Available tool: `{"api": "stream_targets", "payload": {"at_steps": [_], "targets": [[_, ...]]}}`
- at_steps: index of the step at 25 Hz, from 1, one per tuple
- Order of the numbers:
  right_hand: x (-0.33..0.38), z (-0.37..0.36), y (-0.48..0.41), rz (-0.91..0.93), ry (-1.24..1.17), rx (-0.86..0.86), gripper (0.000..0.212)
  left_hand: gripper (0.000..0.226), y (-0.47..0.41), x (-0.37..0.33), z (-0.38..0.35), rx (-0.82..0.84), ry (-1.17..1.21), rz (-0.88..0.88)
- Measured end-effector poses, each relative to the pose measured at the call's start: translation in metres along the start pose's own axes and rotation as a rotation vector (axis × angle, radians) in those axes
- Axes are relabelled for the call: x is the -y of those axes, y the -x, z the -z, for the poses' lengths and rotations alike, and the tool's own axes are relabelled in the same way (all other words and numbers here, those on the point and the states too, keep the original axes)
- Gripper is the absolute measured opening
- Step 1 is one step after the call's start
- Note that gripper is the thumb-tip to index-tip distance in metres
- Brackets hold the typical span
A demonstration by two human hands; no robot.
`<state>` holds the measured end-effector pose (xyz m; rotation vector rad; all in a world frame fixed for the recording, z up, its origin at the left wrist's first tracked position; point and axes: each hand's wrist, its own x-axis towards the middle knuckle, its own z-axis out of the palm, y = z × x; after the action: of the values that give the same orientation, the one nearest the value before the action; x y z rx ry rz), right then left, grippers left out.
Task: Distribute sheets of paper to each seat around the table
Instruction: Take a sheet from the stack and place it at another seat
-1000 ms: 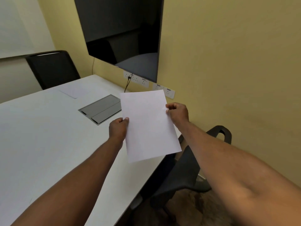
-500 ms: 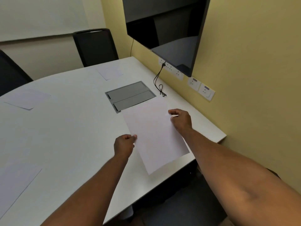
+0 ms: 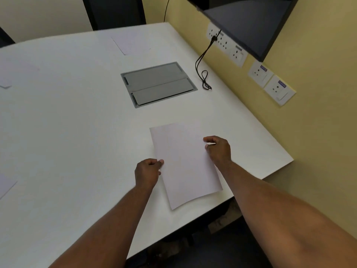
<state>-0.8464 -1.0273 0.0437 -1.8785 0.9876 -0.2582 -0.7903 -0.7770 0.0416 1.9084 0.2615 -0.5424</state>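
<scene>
Head view: a white sheet of paper lies low over the white counter, close to its near edge and toward the right corner, its near end curling up slightly. The left hand pinches the sheet's left edge between thumb and fingers. The right hand grips the right edge, fingers curled over the top of the paper. Beyond the sheet, a grey cable hatch is set flush into the counter, and a black cord hangs from the wall sockets onto the counter by its right edge. Another sheet lies at the far edge in front of a dark chair. More sheets show partly at the left edge: one farther off, one nearer. A dark screen hangs on the yellow wall.
</scene>
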Motion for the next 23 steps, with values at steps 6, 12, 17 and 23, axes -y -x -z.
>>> {"api": "stream_targets", "payload": {"at_steps": [6,12,17,23], "targets": [[-0.024,-0.033,-0.027,-0.027,0.026,0.004,0.033,0.017,-0.029,0.025,-0.013,-0.012,-0.050,0.047],[-0.040,-0.052,-0.036,-0.054,0.084,0.020,0.034,0.018,-0.042,0.037,-0.019,-0.035,-0.242,0.035],[-0.052,-0.064,-0.037,-0.038,0.110,0.038,0.037,0.031,-0.046,0.035,-0.025,-0.039,-0.342,0.015],[-0.064,-0.070,-0.041,-0.016,0.118,0.057,0.037,0.050,-0.049,0.044,-0.032,-0.034,-0.477,-0.032]]}}
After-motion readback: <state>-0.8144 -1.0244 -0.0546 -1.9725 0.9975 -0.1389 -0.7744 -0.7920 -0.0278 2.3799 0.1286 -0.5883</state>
